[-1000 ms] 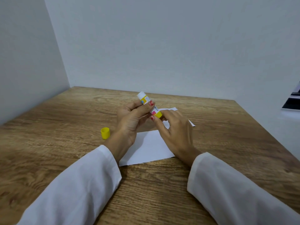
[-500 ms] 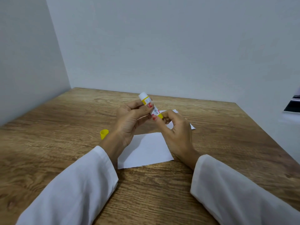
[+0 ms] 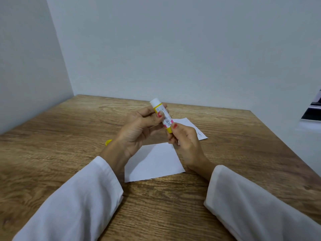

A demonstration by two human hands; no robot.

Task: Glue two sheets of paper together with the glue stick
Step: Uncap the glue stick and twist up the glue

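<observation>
Both hands hold a glue stick (image 3: 161,114) above the table, tilted with its white uncapped end pointing up and away. My left hand (image 3: 139,129) grips its upper body between thumb and fingers. My right hand (image 3: 186,141) pinches its yellow base. A white sheet of paper (image 3: 152,162) lies flat on the table under my hands. A second white sheet (image 3: 192,127) lies just behind it, partly hidden by my right hand. The yellow cap (image 3: 108,142) rests on the table left of my left wrist, mostly hidden.
The wooden table (image 3: 52,136) sits in a corner between grey walls at the left and back. A dark object (image 3: 312,112) shows at the right edge of the view.
The hands and glue stick have stayed about in place; the right fingers have shifted on the yellow base. The view has shifted a little, so the cap is more hidden behind my left wrist.
</observation>
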